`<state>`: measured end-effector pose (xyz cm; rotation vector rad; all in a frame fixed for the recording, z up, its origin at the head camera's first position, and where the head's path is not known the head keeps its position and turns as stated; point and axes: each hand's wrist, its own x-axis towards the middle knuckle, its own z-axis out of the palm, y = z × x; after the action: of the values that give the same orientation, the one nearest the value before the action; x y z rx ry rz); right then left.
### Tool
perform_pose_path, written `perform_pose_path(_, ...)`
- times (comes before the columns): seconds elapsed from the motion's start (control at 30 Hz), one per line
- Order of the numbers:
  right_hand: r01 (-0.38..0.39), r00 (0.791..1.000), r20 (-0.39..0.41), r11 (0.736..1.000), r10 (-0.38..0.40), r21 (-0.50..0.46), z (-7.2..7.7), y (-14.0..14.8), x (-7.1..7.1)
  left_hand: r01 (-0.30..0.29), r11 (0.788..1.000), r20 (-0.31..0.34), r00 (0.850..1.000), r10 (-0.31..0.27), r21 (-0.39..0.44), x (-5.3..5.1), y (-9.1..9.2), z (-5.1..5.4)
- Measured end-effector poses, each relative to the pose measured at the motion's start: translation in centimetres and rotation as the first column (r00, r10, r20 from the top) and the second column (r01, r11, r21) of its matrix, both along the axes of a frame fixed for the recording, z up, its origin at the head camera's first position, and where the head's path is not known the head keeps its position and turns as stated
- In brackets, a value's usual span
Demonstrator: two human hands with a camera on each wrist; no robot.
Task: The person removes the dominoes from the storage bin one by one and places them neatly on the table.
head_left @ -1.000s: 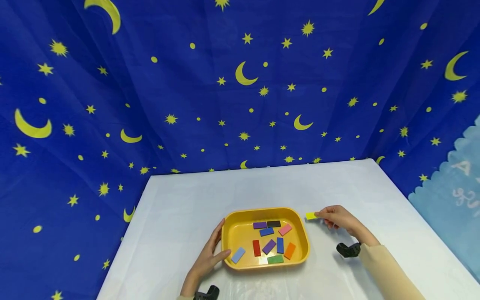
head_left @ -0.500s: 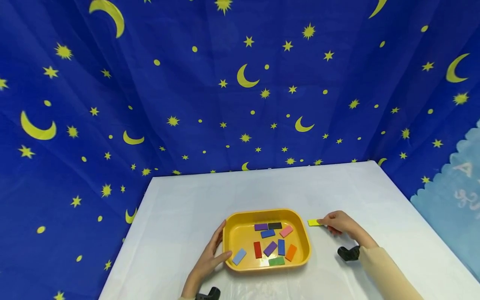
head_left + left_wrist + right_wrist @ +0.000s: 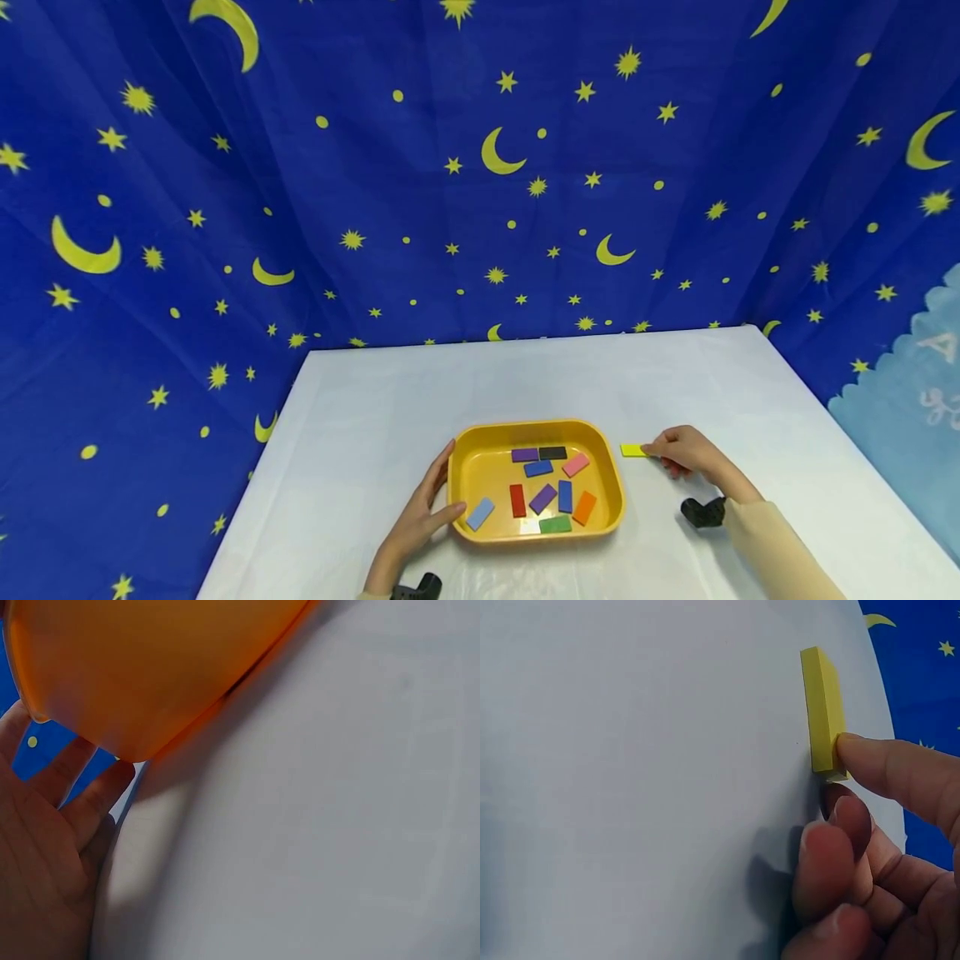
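A yellow tray (image 3: 461, 450) stands on the white table, with several coloured blocks lying flat inside. My left hand (image 3: 417, 517) holds the tray's left side. Its thumb lies at the front left rim, and its fingers are against the outer wall. In the left wrist view those fingers (image 3: 94, 799) touch the tray's outside (image 3: 150, 682). To the right of the tray, my right hand (image 3: 686, 450) pinches one end of a yellow block (image 3: 632, 450) low at the tabletop. The right wrist view shows a fingertip (image 3: 851, 746) on the block (image 3: 821, 709), with other fingers curled below.
In the tray are a red block (image 3: 517, 501), a green block (image 3: 555, 524), an orange block (image 3: 584, 508), a black block (image 3: 552, 452) and others. A blue curtain (image 3: 420, 167) with moons and stars hangs behind the white table (image 3: 390, 383).
My right hand has lowered the yellow block toward the table and slightly nearer to me; the block now looks flatter. My left hand stays on the tray. The head view has shifted slightly.
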<state>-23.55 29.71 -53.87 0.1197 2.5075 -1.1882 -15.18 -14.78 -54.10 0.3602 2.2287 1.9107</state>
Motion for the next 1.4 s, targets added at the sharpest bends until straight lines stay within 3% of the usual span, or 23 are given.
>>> perform_pose_path(0.63,0.022,1.000,-0.006,1.000,-0.022,0.018,-0.2,0.1,0.1,-0.006,0.999,0.017,1.000,0.005,0.042,0.1,0.1,-0.2)
perform_pose_path(0.7,0.028,0.999,-0.021,0.999,-0.027,0.031,0.3,0.0,-0.1,0.000,0.999,0.022,1.000,-0.001,0.044,-0.1,0.0,-0.6)
perform_pose_path(0.83,0.020,0.996,-0.087,0.997,-0.014,0.073,2.0,-1.1,-1.0,0.002,0.999,0.000,1.000,-0.002,0.052,-0.6,-0.3,-2.4)
perform_pose_path(1.0,-0.061,0.984,-0.160,0.995,0.073,0.077,4.7,-4.5,-2.5,-0.002,0.999,-0.029,1.000,0.003,0.052,-0.9,-0.4,-3.5)
perform_pose_path(1.1,-0.147,0.966,-0.206,0.987,0.156,0.061,6.2,-7.3,-3.0,-0.002,0.998,-0.028,1.000,0.003,0.056,-1.0,-0.3,-3.5)
perform_pose_path(1.2,-0.250,0.931,-0.257,0.966,0.259,0.069,7.5,-10.2,-3.2,0.004,0.998,-0.036,0.999,-0.002,0.057,-1.1,-0.3,-3.6)
perform_pose_path(1.3,-0.363,0.878,-0.297,0.927,0.375,0.096,8.3,-12.9,-3.1,0.010,0.998,-0.045,0.999,-0.007,0.055,-1.1,-0.4,-3.7)
perform_pose_path(1.4,-0.484,0.812,-0.304,0.866,0.498,0.125,8.6,-15.4,-2.8,0.012,0.999,-0.050,0.999,-0.010,0.051,-1.0,-0.4,-3.7)
